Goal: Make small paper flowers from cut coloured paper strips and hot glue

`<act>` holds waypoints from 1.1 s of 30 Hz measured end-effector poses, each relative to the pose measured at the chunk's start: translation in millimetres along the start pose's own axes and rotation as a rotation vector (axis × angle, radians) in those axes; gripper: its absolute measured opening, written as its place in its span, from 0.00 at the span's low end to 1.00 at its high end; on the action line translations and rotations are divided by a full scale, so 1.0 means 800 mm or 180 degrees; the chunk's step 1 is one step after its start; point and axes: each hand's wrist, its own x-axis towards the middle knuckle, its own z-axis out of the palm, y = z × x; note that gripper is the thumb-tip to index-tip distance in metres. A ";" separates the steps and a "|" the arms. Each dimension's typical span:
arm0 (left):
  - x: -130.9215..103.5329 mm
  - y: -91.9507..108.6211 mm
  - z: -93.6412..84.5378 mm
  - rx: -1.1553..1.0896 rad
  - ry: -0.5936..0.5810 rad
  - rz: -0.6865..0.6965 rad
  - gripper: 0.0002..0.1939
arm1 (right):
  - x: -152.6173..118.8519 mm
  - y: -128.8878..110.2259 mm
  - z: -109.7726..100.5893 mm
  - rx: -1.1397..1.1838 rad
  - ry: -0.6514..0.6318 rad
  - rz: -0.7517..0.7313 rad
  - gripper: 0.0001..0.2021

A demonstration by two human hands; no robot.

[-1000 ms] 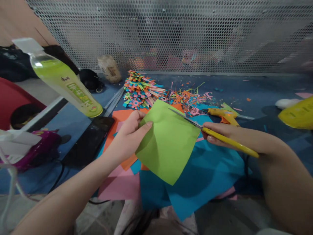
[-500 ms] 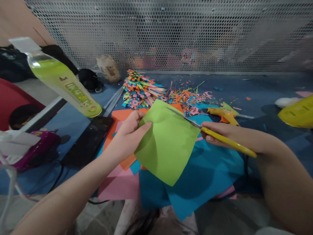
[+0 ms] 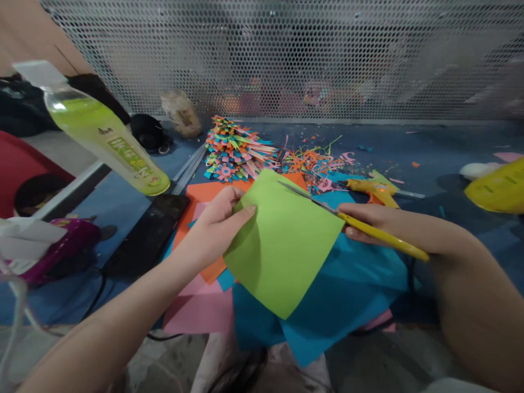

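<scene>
My left hand [image 3: 225, 218] pinches the left edge of a lime-green paper sheet [image 3: 282, 256], thumb on top. In my right hand [image 3: 362, 218] is a pair of scissors [image 3: 380, 236] with yellow handles, closed around the grips. One blade lies over the upper right edge of the sheet; the other is hidden beneath it. Under the green sheet are blue paper [image 3: 347, 295], orange paper [image 3: 200, 191] and pink paper [image 3: 200, 311].
A cone of folded colourful paper [image 3: 233, 150] stands behind, beside a heap of paper scraps [image 3: 315, 164]. A yellow glue gun [image 3: 372, 188] lies to the right. At left are a drink bottle [image 3: 110, 131], a black phone-like slab [image 3: 147, 237] and a purple object [image 3: 77, 245].
The green sheet has shifted slightly to the right and down, its right corner now nearer the scissors' pivot. Both hands have stayed almost in place.
</scene>
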 end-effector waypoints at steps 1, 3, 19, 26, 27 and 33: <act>0.000 0.000 0.000 0.0019 -0.0013 -0.0025 0.11 | 0.000 -0.001 0.000 -0.0070 -0.0026 -0.0015 0.27; -0.001 -0.001 0.000 0.0079 -0.0064 -0.0052 0.11 | 0.000 -0.003 -0.001 -0.0151 -0.0064 -0.0002 0.28; -0.002 -0.003 0.002 0.0293 -0.0259 -0.0037 0.09 | -0.002 -0.001 0.000 -0.0014 -0.0060 -0.0052 0.31; -0.003 -0.005 0.004 0.0363 -0.0345 -0.0028 0.10 | 0.003 -0.001 0.003 -0.0076 0.0012 -0.0042 0.31; -0.002 -0.005 0.004 0.0343 -0.0339 -0.0037 0.10 | 0.004 0.000 0.004 -0.0054 0.0028 -0.0048 0.29; -0.001 -0.003 0.003 0.0337 -0.0364 -0.0051 0.10 | 0.009 0.001 0.007 -0.0022 0.0151 -0.0086 0.20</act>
